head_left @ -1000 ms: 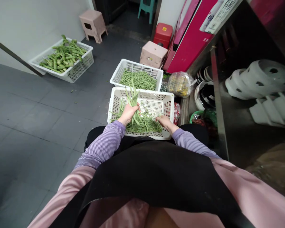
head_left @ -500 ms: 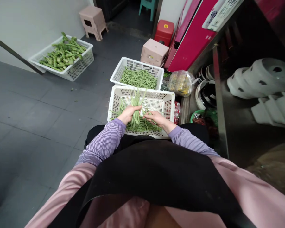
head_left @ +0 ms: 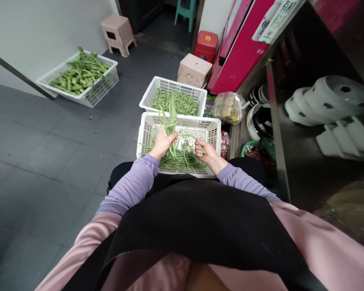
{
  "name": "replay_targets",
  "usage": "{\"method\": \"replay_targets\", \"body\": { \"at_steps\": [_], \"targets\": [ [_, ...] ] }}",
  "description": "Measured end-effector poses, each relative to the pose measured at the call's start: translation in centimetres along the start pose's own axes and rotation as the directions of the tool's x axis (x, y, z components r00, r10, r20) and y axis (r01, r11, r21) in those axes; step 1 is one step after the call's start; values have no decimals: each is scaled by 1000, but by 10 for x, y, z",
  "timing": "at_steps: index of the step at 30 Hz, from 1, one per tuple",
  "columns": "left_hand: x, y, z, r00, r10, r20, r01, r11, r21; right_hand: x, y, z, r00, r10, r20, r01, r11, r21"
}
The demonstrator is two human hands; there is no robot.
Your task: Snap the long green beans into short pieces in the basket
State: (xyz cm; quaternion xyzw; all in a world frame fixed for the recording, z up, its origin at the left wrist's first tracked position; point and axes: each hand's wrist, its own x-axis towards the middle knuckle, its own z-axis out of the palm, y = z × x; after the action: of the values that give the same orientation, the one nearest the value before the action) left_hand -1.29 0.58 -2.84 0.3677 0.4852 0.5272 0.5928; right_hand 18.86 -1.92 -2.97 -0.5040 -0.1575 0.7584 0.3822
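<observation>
My left hand (head_left: 163, 144) is closed round a bunch of long green beans (head_left: 171, 117) that stick up and out past the fingers. To its right, my right hand (head_left: 205, 151) pinches a single green bean (head_left: 202, 150), one end of which pokes out below the fingers. Both hands are over the near white basket (head_left: 216, 129), which stands against my lap. Loose green beans (head_left: 185, 161) lie across its near side, and small scraps (head_left: 186, 144) show on its bottom. Just behind it, a second white basket (head_left: 203, 97) holds many green beans (head_left: 186, 101).
At the back left, a white basket (head_left: 112, 79) holds thicker green vegetables (head_left: 79, 72). Pink stools (head_left: 118, 30) and a red stool (head_left: 206, 42) stand behind. A tied plastic bag (head_left: 229, 107) lies right of the baskets, beside a metal shelf (head_left: 279, 133) with white dishes (head_left: 330, 101).
My right hand has drawn away to the right from the bunch with one bean in its fingers. My left hand keeps its hold, and its bunch is tilted a little higher.
</observation>
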Motion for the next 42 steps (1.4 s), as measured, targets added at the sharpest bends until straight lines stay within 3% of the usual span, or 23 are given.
{"method": "replay_targets", "body": {
  "at_steps": [3, 5, 8, 12, 14, 21, 25, 28, 32, 35, 38, 40, 42],
  "targets": [
    [-11, 3, 3, 991, 40, 129, -48, 997, 65, 12, -6, -7, 966, -2, -260, 36, 991, 127],
    [-13, 5, 4, 984, 5, 176, -16, 998, 61, 16, -8, -8, 946, 27, -323, 14, 992, 125],
    [-8, 3, 4, 972, -69, 223, 48, 994, 100, 14, -6, 3, 979, 162, -121, -161, 987, 22],
    [-1, -5, 2, 977, -38, 208, -20, 963, 269, 5, -6, 24, 925, 329, 188, -311, 943, -121],
    [-1, -7, 2, 978, -20, 210, -50, 945, 322, 1, -7, 27, 904, 342, 256, -309, 937, -162],
    [-5, -10, 4, 954, -38, 297, -51, 956, 288, -7, 6, 23, 910, 216, 354, -125, 957, -261],
    [-3, -11, 5, 963, 39, 267, -153, 893, 423, -7, 20, 37, 975, -10, 221, 52, 981, -186],
    [-9, -14, 11, 963, 122, 240, -227, 848, 480, 3, 24, 48, 986, -163, 38, 166, 977, -132],
    [-16, -21, 20, 957, 56, 286, -165, 913, 374, 22, 12, 42, 970, -171, -174, 167, 985, -37],
    [-7, -25, 19, 992, -49, 113, 22, 972, 234, 24, 7, 25, 975, -95, -200, 82, 994, -75],
    [8, -26, 14, 988, -122, -100, 131, 987, 91, 13, 19, 14, 996, 92, -4, -90, 974, -208],
    [14, -25, 12, 981, -136, -138, 144, 988, 52, 3, 30, 13, 980, 163, 118, -121, 946, -300],
    [15, -24, 12, 982, -133, -136, 140, 989, 42, -5, 36, 16, 972, 126, 196, -51, 936, -349]
  ]
}}
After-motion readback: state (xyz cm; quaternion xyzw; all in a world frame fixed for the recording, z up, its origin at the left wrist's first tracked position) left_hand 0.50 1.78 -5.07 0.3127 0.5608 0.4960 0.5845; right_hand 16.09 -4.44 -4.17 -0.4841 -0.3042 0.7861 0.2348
